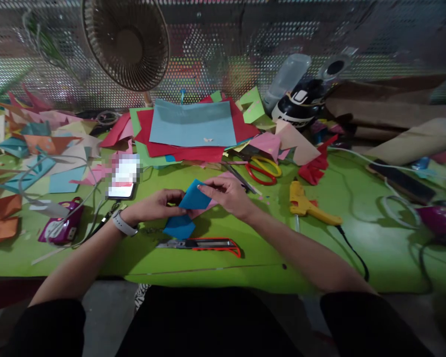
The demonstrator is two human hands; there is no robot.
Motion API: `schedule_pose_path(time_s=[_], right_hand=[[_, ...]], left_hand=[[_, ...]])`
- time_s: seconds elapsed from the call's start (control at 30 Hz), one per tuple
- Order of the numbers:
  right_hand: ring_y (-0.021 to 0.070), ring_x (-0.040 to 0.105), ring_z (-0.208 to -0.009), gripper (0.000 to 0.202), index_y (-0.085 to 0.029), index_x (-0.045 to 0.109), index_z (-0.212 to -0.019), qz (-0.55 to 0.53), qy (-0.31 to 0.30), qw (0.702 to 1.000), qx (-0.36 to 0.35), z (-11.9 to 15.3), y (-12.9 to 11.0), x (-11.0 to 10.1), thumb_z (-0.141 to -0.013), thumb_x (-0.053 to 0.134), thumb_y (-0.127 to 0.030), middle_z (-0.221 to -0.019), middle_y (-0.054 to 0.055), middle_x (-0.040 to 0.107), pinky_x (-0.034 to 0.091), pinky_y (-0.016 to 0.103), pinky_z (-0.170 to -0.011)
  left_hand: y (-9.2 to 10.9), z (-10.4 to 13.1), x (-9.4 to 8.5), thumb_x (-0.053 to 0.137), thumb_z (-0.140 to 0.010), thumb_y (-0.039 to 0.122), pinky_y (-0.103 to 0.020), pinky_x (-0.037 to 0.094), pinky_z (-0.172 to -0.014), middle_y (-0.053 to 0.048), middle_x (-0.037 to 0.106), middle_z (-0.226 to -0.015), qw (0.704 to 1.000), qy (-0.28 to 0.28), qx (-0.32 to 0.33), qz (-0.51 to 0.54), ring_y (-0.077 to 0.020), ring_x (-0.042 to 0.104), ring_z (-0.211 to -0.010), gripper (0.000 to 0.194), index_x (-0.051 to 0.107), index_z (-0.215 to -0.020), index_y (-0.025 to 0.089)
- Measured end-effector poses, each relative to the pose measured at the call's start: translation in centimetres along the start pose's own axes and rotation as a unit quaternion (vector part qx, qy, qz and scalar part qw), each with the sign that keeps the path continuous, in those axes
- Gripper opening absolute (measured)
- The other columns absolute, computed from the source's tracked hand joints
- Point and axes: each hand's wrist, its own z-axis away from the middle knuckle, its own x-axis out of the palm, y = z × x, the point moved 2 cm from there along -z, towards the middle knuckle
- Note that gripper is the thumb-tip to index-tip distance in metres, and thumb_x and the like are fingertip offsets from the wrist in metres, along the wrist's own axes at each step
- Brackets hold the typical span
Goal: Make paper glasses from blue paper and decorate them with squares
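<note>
Between my two hands is a folded piece of blue paper (195, 196), held a little above the green table. My left hand (165, 204), with a white band on its wrist, grips its left edge between thumb and fingers. At its upper right edge, my right hand (225, 194) pinches the same paper. Another blue paper piece (180, 226) lies just below it, by my left fingertips. Pink paper (226, 177) shows behind the right fingers. A utility knife (202, 243) with a red-edged handle lies on the table nearest to me.
Scissors (262, 171) with red and yellow handles and a yellow glue gun (308, 206) lie to the right. Stacked coloured sheets (193, 124) sit at the back under a fan (128, 44). A phone (122, 178), cables and a purple power strip (63, 223) are left.
</note>
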Motion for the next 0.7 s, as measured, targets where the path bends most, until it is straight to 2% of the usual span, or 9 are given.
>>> schedule_pose_path(time_s=[0.07, 0.13, 0.23, 0.37, 0.5, 0.57, 0.7], right_hand=[[0.0139, 0.056, -0.061, 0.029, -0.022, 0.075, -0.076, -0.043, 0.062, 0.997, 0.02, -0.2, 0.5, -0.3, -0.079, 0.076, -0.051, -0.067, -0.001, 0.066, 0.048, 0.029, -0.057], [0.0134, 0.057, -0.062, 0.028, -0.023, 0.075, -0.077, -0.098, 0.128, 0.987, 0.03, -0.6, 1.1, -0.7, -0.074, 0.079, -0.051, -0.069, -0.002, 0.067, 0.05, 0.029, -0.06], [0.0142, 0.062, -0.065, 0.029, -0.025, 0.075, -0.078, -0.164, 0.189, 0.968, 0.038, -1.2, 1.8, -1.3, -0.069, 0.083, -0.051, -0.073, -0.002, 0.07, 0.056, 0.032, -0.067], [0.016, 0.066, -0.068, 0.033, -0.026, 0.073, -0.078, -0.209, 0.221, 0.951, 0.055, -1.6, 2.5, -1.5, -0.065, 0.085, -0.054, -0.075, -0.002, 0.072, 0.06, 0.037, -0.074], [0.0186, 0.069, -0.074, 0.035, -0.026, 0.072, -0.082, -0.209, 0.22, 0.952, 0.053, -1.6, 2.9, -1.3, -0.068, 0.082, -0.056, -0.079, -0.001, 0.073, 0.062, 0.041, -0.079], [0.0202, 0.071, -0.078, 0.036, -0.027, 0.071, -0.086, -0.196, 0.209, 0.957, 0.049, -1.6, 3.2, -1.2, -0.071, 0.08, -0.058, -0.083, -0.001, 0.074, 0.062, 0.043, -0.081], [0.0227, 0.072, -0.083, 0.038, -0.025, 0.07, -0.092, -0.16, 0.191, 0.968, 0.043, -1.6, 3.8, -1.5, -0.079, 0.073, -0.061, -0.089, 0.002, 0.075, 0.063, 0.044, -0.08]], left_hand=[[-0.3, -0.1, -0.5, 0.079, -0.082, 0.033, -0.039, 0.054, -0.096, -0.011, 0.068, -0.129, 0.997, 0.071, 0.023, 0.027, -0.0261, 0.064, -0.116, 0.046, 0.066, -0.123, 0.02], [-0.6, -0.2, -1.0, 0.082, -0.078, 0.031, -0.042, 0.053, -0.101, -0.012, 0.056, -0.145, 0.986, 0.141, 0.038, 0.074, -0.0303, 0.056, -0.131, 0.061, 0.059, -0.134, 0.024], [-1.0, -0.2, -1.4, 0.085, -0.076, 0.032, -0.046, 0.053, -0.102, -0.013, 0.054, -0.147, 0.973, 0.201, 0.035, 0.109, -0.0329, 0.053, -0.134, 0.069, 0.054, -0.137, 0.024], [-1.1, -0.2, -1.5, 0.087, -0.074, 0.034, -0.045, 0.051, -0.105, -0.013, 0.054, -0.145, 0.956, 0.282, 0.033, 0.073, -0.0306, 0.052, -0.134, 0.069, 0.055, -0.135, 0.023], [-1.3, -0.2, -1.7, 0.08, -0.08, 0.042, -0.043, 0.054, -0.099, -0.012, 0.067, -0.126, 0.957, 0.29, 0.014, 0.014, -0.0266, 0.063, -0.117, 0.047, 0.068, -0.119, 0.019], [-1.3, -0.2, -2.0, 0.077, -0.081, 0.046, -0.04, 0.056, -0.094, -0.011, 0.072, -0.115, 0.959, 0.284, -0.003, -0.005, -0.0243, 0.066, -0.107, 0.042, 0.073, -0.112, 0.018], [-1.1, -0.1, -2.4, 0.074, -0.082, 0.053, -0.033, 0.058, -0.076, -0.007, 0.074, -0.091, 0.971, 0.234, -0.041, 0.027, -0.0182, 0.068, -0.082, 0.039, 0.075, -0.096, 0.018]])
